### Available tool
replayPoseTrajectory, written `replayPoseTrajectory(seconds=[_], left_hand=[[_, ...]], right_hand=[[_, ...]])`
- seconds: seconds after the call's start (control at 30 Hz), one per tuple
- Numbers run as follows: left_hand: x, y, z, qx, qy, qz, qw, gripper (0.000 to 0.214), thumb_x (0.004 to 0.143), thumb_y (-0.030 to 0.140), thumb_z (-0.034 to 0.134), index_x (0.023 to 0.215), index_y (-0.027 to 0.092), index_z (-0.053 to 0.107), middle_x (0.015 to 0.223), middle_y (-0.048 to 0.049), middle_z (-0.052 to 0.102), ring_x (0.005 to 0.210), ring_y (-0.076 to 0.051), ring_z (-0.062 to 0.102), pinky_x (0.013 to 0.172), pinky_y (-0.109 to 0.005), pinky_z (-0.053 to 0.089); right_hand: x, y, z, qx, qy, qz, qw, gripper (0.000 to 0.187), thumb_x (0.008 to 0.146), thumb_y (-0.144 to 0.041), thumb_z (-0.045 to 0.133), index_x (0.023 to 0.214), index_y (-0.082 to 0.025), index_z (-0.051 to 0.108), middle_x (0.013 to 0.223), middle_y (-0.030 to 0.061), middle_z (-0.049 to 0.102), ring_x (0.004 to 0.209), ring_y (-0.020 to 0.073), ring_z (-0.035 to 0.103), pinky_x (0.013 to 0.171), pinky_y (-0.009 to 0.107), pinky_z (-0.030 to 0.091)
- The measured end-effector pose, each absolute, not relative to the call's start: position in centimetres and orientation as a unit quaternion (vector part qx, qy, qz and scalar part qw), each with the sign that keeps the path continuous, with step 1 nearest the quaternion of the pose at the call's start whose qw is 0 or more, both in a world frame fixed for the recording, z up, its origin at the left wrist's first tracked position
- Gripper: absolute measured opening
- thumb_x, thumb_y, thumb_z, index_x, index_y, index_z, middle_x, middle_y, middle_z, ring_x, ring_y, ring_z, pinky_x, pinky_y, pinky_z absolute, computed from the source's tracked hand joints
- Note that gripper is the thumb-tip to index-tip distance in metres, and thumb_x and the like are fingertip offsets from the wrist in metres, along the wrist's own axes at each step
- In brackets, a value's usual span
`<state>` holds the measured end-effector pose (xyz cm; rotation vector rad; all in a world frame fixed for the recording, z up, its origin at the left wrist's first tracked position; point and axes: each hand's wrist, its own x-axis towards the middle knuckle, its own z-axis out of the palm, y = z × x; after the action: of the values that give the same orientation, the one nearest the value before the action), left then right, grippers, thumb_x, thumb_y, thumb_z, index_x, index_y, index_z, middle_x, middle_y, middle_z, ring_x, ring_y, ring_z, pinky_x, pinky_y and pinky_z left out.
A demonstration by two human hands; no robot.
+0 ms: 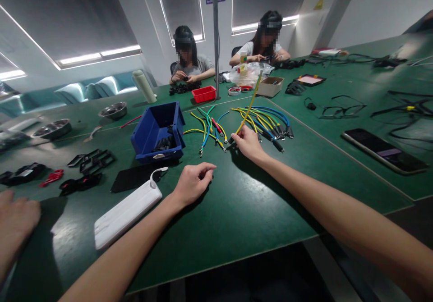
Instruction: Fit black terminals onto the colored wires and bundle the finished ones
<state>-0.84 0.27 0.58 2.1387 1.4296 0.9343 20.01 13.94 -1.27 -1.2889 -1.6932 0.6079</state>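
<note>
The green table (257, 203) lies under everything. On its left half stands one blue bin (154, 126), its walls seemingly there to keep the loose black pieces (165, 143) together. Right of it, the cables rest in two groups, a fuller right group (272, 124) and a looser left group (205, 138), apparently parted so they don't mix; they overlap too much for me to count each one. My left hand (192, 180) is loosely curled at the near side; I see nothing in it and can't tell how far its fingers close. My right hand (248, 143) pinches one yellow cable (251, 104) near its lower end, probably leaving the long part free; it leans up toward the far right. Beyond, I count two metal bowls (113, 109) at far left, one cardboard box (273, 89) and one red tray (204, 96).
</note>
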Motion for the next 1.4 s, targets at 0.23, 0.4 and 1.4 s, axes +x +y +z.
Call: replayPoseTrajectory(seconds=[0.23, 0.4, 1.4], left_hand=[[-0.8, 0.3, 0.5, 0.764, 0.517, 0.341, 0.179, 0.021, 0.088, 0.023, 0.052, 0.098, 0.018, 0.070, 0.067, -0.0008, 0.069, 0.057, -0.010, 0.060, 0.057, -0.019, 0.044], [-0.8, 0.3, 0.5, 0.759, 0.543, 0.335, 0.134, 0.021, 0.087, 0.022, 0.053, 0.098, 0.018, 0.070, 0.072, -0.0014, 0.070, 0.061, -0.011, 0.061, 0.058, -0.020, 0.043], [-1.0, 0.5, 0.4, 0.765, 0.563, 0.303, 0.075, 0.020, 0.086, 0.022, 0.053, 0.096, 0.019, 0.070, 0.073, -0.0014, 0.070, 0.058, -0.011, 0.058, 0.056, -0.021, 0.040]], right_hand=[[20.7, 14.5, -0.9, -0.547, -0.678, 0.225, 0.436, 0.017, 0.079, -0.029, 0.059, 0.092, -0.017, 0.057, 0.068, 0.0010, 0.062, 0.061, 0.0178, 0.059, 0.061, 0.029, 0.045], [21.1, 14.5, -0.5, -0.557, -0.671, 0.218, 0.437, 0.047, 0.077, -0.025, 0.059, 0.121, -0.016, 0.051, 0.069, 0.0008, 0.064, 0.062, 0.0192, 0.060, 0.062, 0.029, 0.046], [22.1, 15.0, 0.1, -0.654, -0.623, 0.206, 0.376, 0.067, 0.075, -0.024, 0.057, 0.139, -0.016, 0.036, 0.092, 0.0086, 0.069, 0.090, 0.0262, 0.064, 0.083, 0.036, 0.047]])
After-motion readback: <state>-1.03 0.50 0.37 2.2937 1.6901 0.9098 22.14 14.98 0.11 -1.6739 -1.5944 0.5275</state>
